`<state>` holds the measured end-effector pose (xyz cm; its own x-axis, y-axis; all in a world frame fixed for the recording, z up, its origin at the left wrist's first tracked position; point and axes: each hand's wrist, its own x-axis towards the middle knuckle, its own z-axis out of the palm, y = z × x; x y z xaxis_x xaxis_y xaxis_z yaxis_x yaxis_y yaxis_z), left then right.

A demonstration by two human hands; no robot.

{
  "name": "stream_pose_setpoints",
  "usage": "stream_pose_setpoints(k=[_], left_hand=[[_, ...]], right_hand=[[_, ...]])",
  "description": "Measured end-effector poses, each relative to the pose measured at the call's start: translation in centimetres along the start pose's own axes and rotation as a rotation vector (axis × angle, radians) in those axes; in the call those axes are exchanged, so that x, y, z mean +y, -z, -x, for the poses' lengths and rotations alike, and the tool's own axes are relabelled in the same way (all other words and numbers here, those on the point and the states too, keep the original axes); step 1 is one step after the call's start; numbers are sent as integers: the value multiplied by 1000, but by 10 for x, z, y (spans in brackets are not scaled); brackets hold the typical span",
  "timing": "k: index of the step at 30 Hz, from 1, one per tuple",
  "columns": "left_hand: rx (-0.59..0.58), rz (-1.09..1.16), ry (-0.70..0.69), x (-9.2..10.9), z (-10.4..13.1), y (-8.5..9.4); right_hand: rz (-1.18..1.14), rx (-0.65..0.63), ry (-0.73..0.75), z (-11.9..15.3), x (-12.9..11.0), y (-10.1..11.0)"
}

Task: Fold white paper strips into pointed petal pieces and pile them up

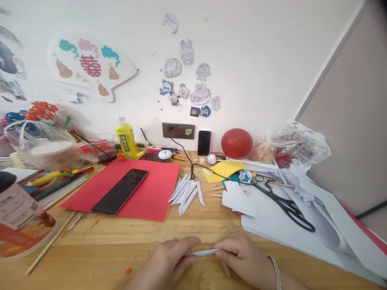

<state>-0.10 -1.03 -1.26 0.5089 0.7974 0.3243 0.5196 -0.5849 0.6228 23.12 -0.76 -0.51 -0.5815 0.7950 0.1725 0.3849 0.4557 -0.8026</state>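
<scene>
Low in the view, a narrow folded white paper strip is held level between my two hands. My left hand pinches its left end between thumb and fingers. The right end is gripped by the thumb and fingers of my right hand, which has a bracelet at the wrist. Beyond my hands, several folded white paper pieces lie in a loose pile on the wooden table. Beside the pile, a black phone rests on red paper.
Black scissors lie on white sheets at the right. A red balloon, an upright phone and a yellow bottle are near the wall. A large labelled cup and a thin stick are at the left.
</scene>
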Motion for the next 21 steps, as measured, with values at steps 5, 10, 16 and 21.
stream_pose_setpoints(k=[5, 10, 16, 21], left_hand=[[102, -13, -117, -6, -4, 4], [152, -105, -209, 1, -7, 10], [151, -226, -236, -2, -1, 5], [52, -213, -181, -12, 6, 2]], right_hand=[[-111, -7, -68, 1, 6, 4], [-106, 7, -83, 3, 8, 6], [-119, -2, -109, 1, 3, 7], [-121, -16, -100, 1, 0, 6]])
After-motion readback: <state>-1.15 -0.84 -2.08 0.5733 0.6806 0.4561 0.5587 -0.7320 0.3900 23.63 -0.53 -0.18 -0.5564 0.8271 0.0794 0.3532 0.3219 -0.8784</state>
